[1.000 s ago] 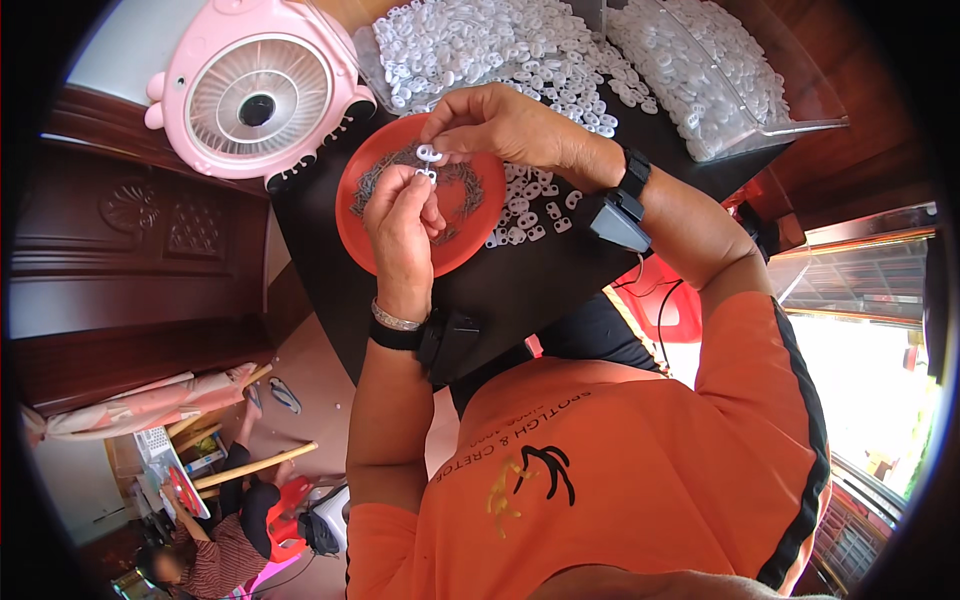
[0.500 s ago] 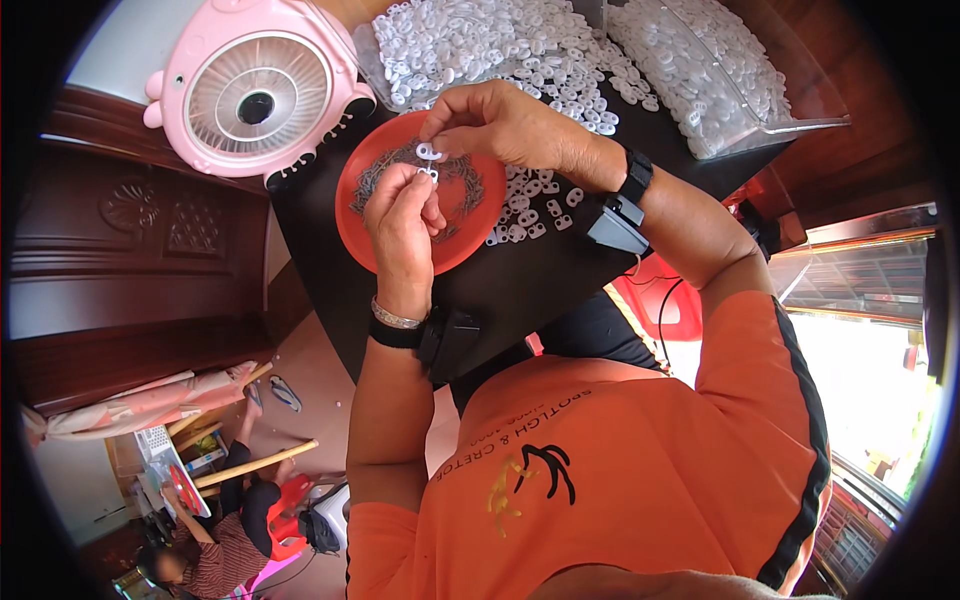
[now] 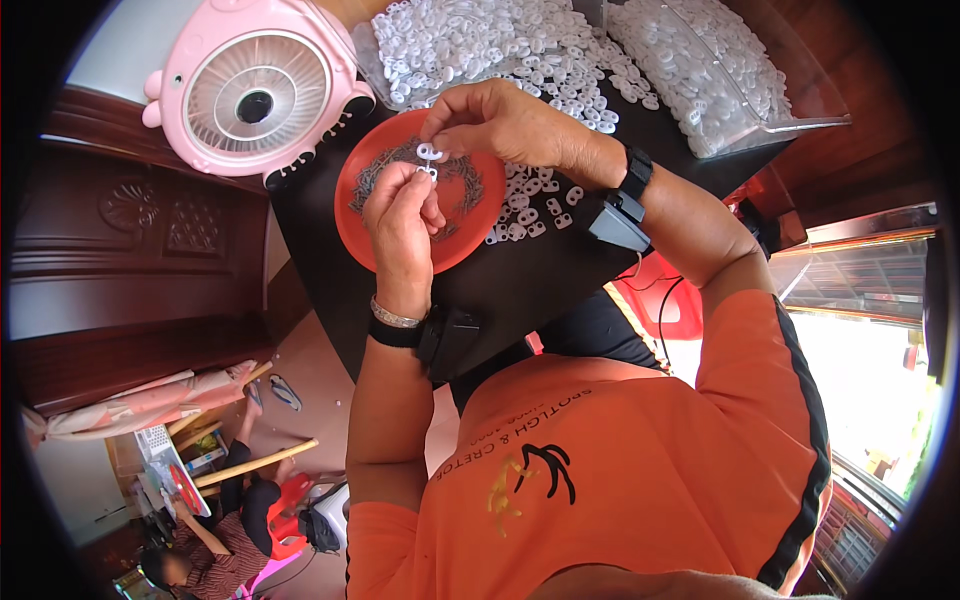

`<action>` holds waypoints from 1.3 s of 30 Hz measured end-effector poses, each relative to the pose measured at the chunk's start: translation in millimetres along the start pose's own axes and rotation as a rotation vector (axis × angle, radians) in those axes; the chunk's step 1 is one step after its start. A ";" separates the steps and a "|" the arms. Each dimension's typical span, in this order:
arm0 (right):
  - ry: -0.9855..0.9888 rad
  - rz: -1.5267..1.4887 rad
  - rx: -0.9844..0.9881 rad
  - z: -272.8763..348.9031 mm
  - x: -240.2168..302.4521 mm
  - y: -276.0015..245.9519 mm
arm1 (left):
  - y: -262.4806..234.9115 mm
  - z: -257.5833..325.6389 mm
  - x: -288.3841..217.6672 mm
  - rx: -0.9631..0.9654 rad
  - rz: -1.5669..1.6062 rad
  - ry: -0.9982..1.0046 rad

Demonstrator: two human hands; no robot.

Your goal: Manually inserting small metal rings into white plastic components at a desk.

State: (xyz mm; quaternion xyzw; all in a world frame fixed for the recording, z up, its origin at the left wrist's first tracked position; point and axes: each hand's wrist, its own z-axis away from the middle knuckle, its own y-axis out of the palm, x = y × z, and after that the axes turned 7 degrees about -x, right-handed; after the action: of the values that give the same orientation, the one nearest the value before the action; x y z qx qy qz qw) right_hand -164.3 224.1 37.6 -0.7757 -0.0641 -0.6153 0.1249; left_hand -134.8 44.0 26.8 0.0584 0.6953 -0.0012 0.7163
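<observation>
Over an orange-red bowl [image 3: 350,215] of small grey metal pins or screws [image 3: 470,185], my two hands meet almost fingertip to fingertip. My left hand [image 3: 403,225] pinches a small white two-holed plastic piece [image 3: 427,172] between thumb and fingers. Just above it, my right hand [image 3: 505,125] pinches another white two-holed piece [image 3: 429,152]. A thin metal shaft seems to run between the two pieces, but it is too small to make out fully. Several loose white pieces [image 3: 520,202] lie on the black table right of the bowl.
A pink fan [image 3: 258,100] stands at the far left. Behind my hands is a large heap of white pieces [image 3: 450,45], with a clear bin [image 3: 700,80] of more at the far right. A seated person [image 3: 225,550] handles things at the lower left.
My hands hold nearly the same pose, both pieces still pinched. At the lower left the other person's head and arm have shifted slightly.
</observation>
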 end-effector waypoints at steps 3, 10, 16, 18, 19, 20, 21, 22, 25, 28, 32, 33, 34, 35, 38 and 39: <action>-0.034 0.041 -0.005 -0.6 -3.3 1.3 | 0.6 0.3 -0.6 -0.001 -0.002 -0.003; -0.073 0.182 0.009 6.1 4.0 8.2 | 0.1 0.2 2.2 -0.011 0.014 0.006; -0.126 0.213 -0.005 11.2 7.9 14.1 | 0.0 0.4 2.7 -0.029 0.067 -0.015; -0.219 0.376 -0.037 11.5 8.6 16.7 | -1.9 -1.6 5.6 -0.028 0.097 -0.044; -0.219 0.376 -0.037 10.9 7.1 17.2 | -2.7 -2.6 6.6 -0.026 0.128 -0.074; -0.235 0.371 -0.028 10.1 4.4 17.4 | -2.9 -3.0 6.1 -0.026 0.128 -0.073; -0.251 0.365 -0.020 9.6 3.0 17.4 | -2.9 -3.2 5.5 -0.018 0.140 -0.086; -0.251 0.365 -0.020 9.8 3.5 16.9 | -2.8 -3.4 5.1 -0.009 0.152 -0.099; -0.283 0.409 0.000 10.5 3.6 17.2 | -3.1 -4.4 6.8 -0.009 0.135 -0.097; -0.344 0.459 -0.038 11.6 4.4 21.7 | 0.0 -3.1 6.4 -0.047 0.147 -0.091; -0.469 0.664 -0.094 13.2 0.9 25.5 | 1.6 -2.8 9.3 -0.058 0.066 -0.062; -0.517 0.700 -0.097 13.3 -1.0 25.3 | 2.1 -3.0 8.6 -0.065 0.103 -0.074; -0.515 0.701 -0.099 14.5 -1.3 24.8 | 2.4 -3.3 8.1 -0.073 0.141 -0.086; -0.514 0.720 -0.088 15.4 0.6 26.0 | 1.1 -3.6 8.6 -0.074 0.141 -0.085; -0.509 0.740 -0.073 15.8 0.6 27.0 | -1.1 -4.2 10.0 -0.051 0.173 -0.091; -0.506 0.741 -0.069 15.7 0.1 26.7 | -0.6 -3.9 9.9 -0.050 0.168 -0.087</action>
State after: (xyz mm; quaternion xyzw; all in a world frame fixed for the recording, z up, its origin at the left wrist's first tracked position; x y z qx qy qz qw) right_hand -142.8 202.6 31.3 -0.8760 0.2101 -0.3219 0.2912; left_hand -138.4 44.5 16.8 0.0985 0.6561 0.0739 0.7446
